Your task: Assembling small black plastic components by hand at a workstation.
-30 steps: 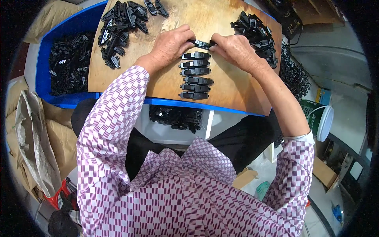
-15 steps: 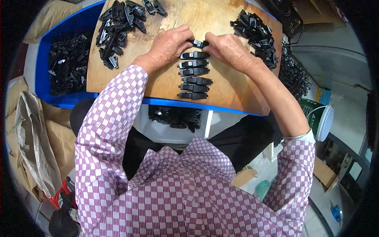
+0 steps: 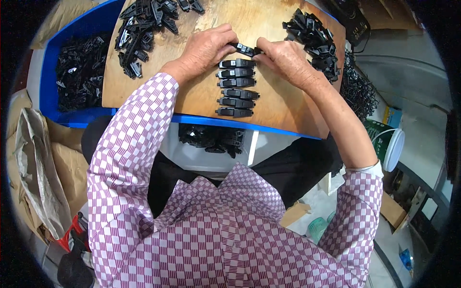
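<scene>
Between my two hands is a small black plastic part, tilted slightly, just above the far end of a column of similar parts. My left hand pinches its left end with thumb and fingers. The right end is in the closed fingers of my right hand, which hide that tip. Below it on the wooden board, several finished-looking black plastic parts lie crosswise in a column toward me, some with a light patch on top.
Loose long black pieces are heaped at the board's far left, and other black pieces at its far right. A blue bin of black pieces stands left. Beneath the board is a pale container. A white-lidded green bucket is at right.
The right hand has shifted slightly right, and more of the black part shows between my hands, now tilted down to the right. The rest of the scene has moved slightly in view.
</scene>
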